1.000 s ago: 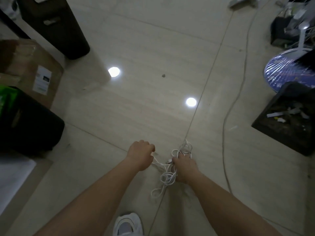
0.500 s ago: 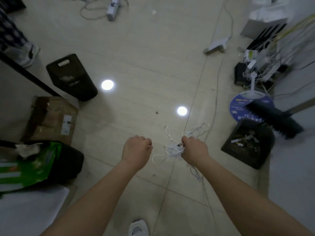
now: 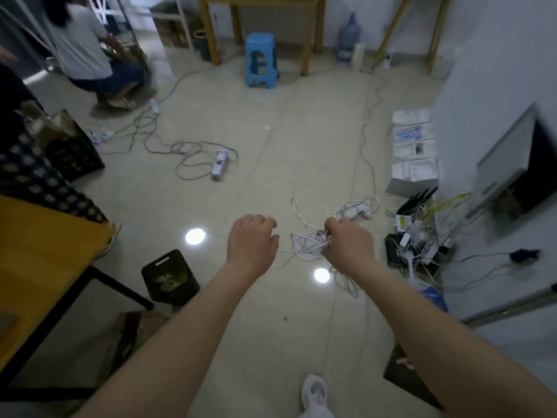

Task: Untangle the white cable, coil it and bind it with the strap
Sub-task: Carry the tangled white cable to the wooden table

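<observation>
Since the earlier frame both hands sit higher and the view now takes in more of the room; the tangle is off the floor with them. Right hand (image 3: 349,244): fingers (image 3: 333,226) curled tight, clamped on the white cable (image 3: 307,244) at the knot of loops. The bundle lies just to the inner side of those fingers, between the two hands, touching the right hand only. Left hand (image 3: 251,239): fingers curled loosely; a thin strand runs from the bundle toward its underside, but whether it is pinched there I cannot tell. Right hand is clearly the nearer. The bundle has no single long axis; its loose runs spread three ways: one loop up and away from the right fingers, one toward a white block-like piece (image 3: 357,210) beyond the right knuckles, one hanging below the right wrist toward the floor (image 3: 271,146). Cable looks thin, white, limp, loops crossing many times, so untangling appears barely begun. No strap identified. Judgement: next move needs the left fingers to reach rightward into the bundle and draw one run clear.
</observation>
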